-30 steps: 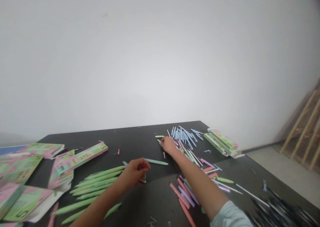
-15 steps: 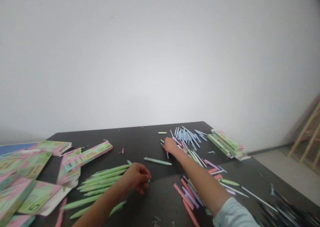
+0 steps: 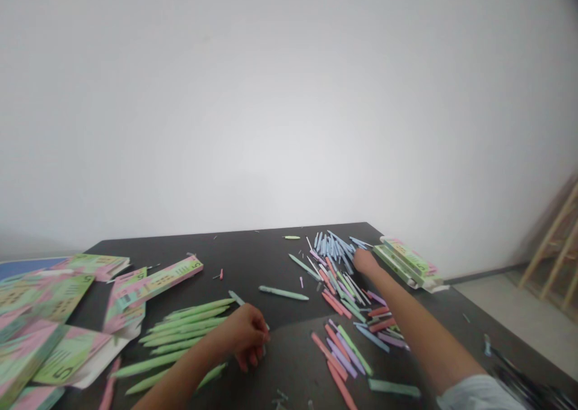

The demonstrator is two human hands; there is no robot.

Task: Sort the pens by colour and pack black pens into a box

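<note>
My left hand (image 3: 249,336) is low over the black table with its fingers curled together. A slim pale blue-grey pen barrel (image 3: 236,297) runs behind these fingers, seemingly in their grasp. Just left of that hand, several light green pens (image 3: 185,326) lie side by side, partly under my forearm. My right hand (image 3: 365,262) reaches to the right edge of a heap of light blue pens (image 3: 333,245); its fingers are hidden from me. Near it are mixed pink, purple and green pen barrels (image 3: 343,286). One pale green pen (image 3: 283,292) lies between the hands.
Printed pen boxes (image 3: 67,350) crowd the left side, and one long box (image 3: 162,282) lies farther in. More boxes (image 3: 409,262) rest at the right edge. Dark thin pieces (image 3: 528,380) fill the near right corner. Small clear bits (image 3: 280,396) are at the front.
My right hand has moved right, from a pale green pen to the light blue heap. That pen now lies slanted on the table. My left hand has shifted slightly nearer me.
</note>
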